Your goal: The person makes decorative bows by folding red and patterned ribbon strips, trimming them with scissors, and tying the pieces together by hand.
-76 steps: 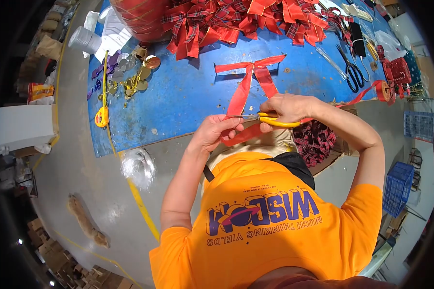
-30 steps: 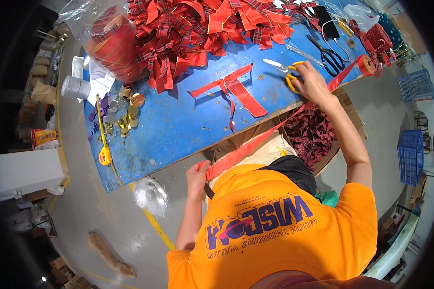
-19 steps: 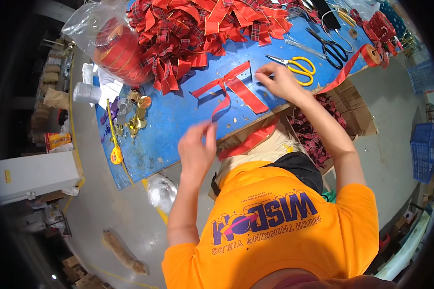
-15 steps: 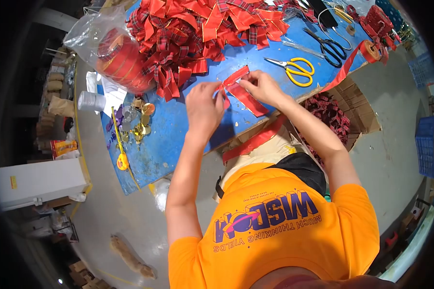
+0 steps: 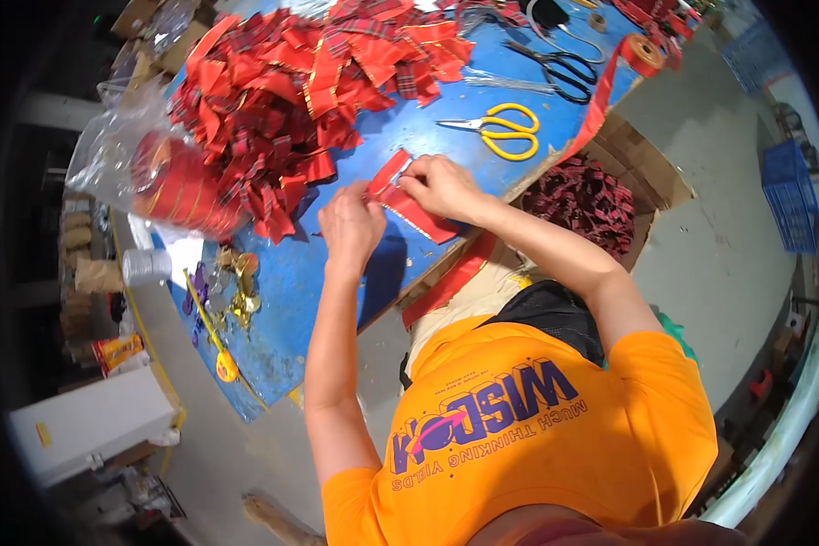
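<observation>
A red ribbon (image 5: 420,217) with gold edges lies between my hands, just above the blue tabletop, with one strip slanting down to the right and another up. My right hand (image 5: 441,187) pinches it from the upper right, thumb and fingers closed together. On its left end, my left hand (image 5: 350,223) has its fingers bent and closed at the gathered part. What lies exactly between those left fingertips is hidden. Beyond the hands, a big heap of red and tartan ribbon bows (image 5: 273,118) covers the back of the table.
Yellow-handled scissors (image 5: 510,132) and black scissors (image 5: 564,73) lie at the right, near a red ribbon roll (image 5: 643,55). A plastic bag of ribbon rolls (image 5: 168,182) stands left. A tape measure (image 5: 226,366) hangs near the edge. A carton (image 5: 646,168) holds tartan pieces.
The whole view has swung, so the table things appear further left and lower. Both hands stay at the red ribbon, with only small finger shifts.
</observation>
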`<state>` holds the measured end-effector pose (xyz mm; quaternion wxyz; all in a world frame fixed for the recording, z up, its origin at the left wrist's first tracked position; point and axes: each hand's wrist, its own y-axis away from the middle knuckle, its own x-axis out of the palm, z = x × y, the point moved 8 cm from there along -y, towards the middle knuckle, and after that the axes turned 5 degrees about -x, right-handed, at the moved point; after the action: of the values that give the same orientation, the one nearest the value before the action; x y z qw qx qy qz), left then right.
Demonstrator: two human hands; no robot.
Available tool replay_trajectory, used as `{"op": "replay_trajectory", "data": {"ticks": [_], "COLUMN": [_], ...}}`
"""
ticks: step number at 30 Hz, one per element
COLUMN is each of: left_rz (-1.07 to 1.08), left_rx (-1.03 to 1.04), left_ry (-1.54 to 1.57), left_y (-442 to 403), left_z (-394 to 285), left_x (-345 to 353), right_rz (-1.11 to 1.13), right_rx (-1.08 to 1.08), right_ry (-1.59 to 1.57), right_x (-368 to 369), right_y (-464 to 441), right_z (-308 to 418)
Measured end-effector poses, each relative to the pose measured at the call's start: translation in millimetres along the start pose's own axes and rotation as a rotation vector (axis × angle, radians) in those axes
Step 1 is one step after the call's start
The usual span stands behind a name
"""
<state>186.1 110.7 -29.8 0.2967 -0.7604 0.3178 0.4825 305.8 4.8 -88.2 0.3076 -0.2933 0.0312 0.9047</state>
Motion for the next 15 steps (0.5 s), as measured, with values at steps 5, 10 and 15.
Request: {"op": "replay_trajectory", "data": {"ticks": [5,10,15], "left_rz": [-0.069,-0.067,-0.419], "left_rx": [0.117,0.075,0.314], "left_ry": [0.086,-0.067,0.069], "left_y": [1.6,18.4,77.6], "left_z": [0.7,-15.6,-52.8], "left_x": [0.3,-20.8,-49.3], "right_rz": [-0.006,-0.134,-0.437], "right_rx": [-0.010,-0.192,-0.160], "right_ry": [0.030,-0.122,0.089], "right_x": [-0.9,-35.0,-152.0], "right_y": [3.9,27.7,6.7], "right_z": [1.2,13.8,-18.5]}}
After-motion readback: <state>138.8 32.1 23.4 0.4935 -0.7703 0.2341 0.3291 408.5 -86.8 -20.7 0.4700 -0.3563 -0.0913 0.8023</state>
